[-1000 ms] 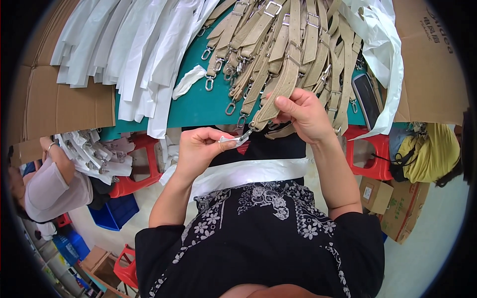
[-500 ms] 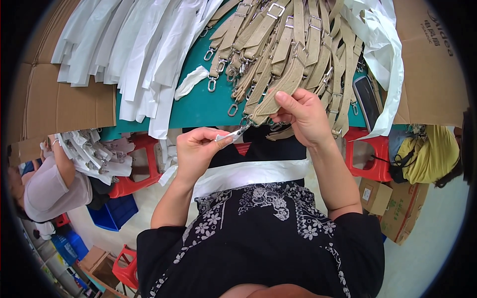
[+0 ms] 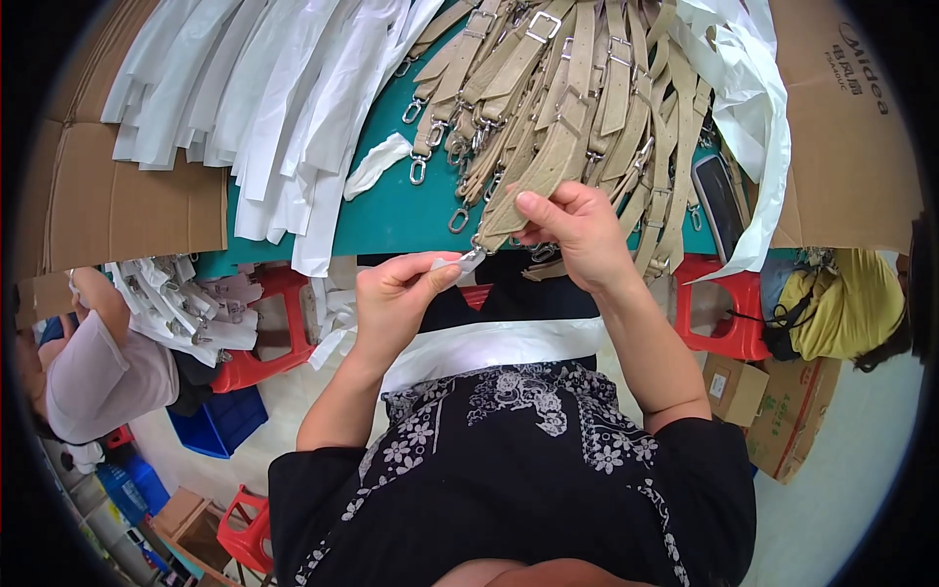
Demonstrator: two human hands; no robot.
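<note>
My right hand is closed on a beige strap, thumb on top, near the end with a metal swivel clasp. My left hand pinches a small white wrapping piece against that clasp; how far it goes round is hidden by my fingers. Beyond my hands lies a heap of similar beige straps with silver buckles and oval clasps. To its left, long white strips hang over the edge of the green table. Across my lap rests a white strip.
A crumpled white piece lies between strips and straps. At the right are a dark phone and a white sheet. Cardboard covers the table's left. Red stools stand below, and a co-worker sits at the left.
Both hands stay closed. My right hand has shifted slightly left with the strap, nearer my left hand, and the white piece now sits closer against the clasp.
</note>
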